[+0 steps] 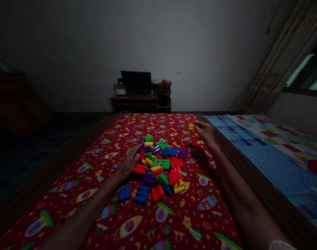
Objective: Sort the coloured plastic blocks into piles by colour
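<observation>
Black monitor (136, 82) on wooden desk (133, 98), striped curtain (278, 62), checked blue bedspread (275, 163)

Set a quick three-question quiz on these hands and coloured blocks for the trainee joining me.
1. Which block is at the fingertips of the right hand?
A. A yellow block
B. A blue block
C. A green block

2. True or false: the left hand touches the pile of coloured plastic blocks.

3. Fill in the missing word: the red cloth under the blocks is printed with ____.

Key: 1. A; 2. True; 3. rockets
</observation>
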